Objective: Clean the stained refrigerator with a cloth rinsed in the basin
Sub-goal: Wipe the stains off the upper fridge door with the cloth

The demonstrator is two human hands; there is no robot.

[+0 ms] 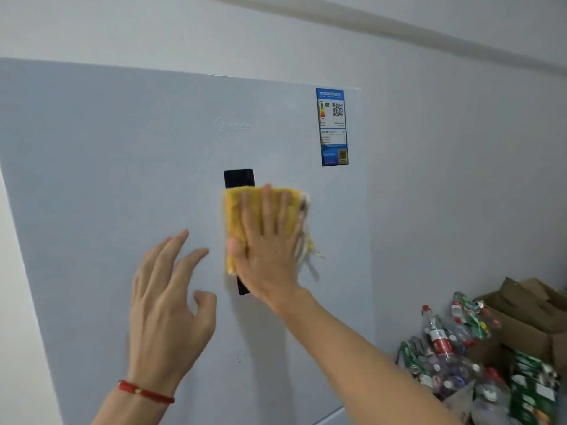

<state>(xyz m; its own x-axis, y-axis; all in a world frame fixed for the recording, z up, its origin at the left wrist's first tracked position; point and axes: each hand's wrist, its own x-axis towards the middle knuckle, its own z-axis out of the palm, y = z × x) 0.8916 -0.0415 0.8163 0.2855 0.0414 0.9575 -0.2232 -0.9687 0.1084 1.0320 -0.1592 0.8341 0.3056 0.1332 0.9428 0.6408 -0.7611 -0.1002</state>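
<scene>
Pale refrigerator (122, 179) is getting wiped: right hand (267, 240) is pressing flat the yellow cloth (236, 216) over its black panel (238, 178); left hand (168, 289) is hovering open left of it. Next, probably wiping onward.

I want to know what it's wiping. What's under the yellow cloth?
The cloth, pressed flat by the right hand, covers the middle of a black panel on the refrigerator. Any stains underneath are hidden.

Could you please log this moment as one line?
right hand presses cloth on fridge door | left hand open beside it
</scene>
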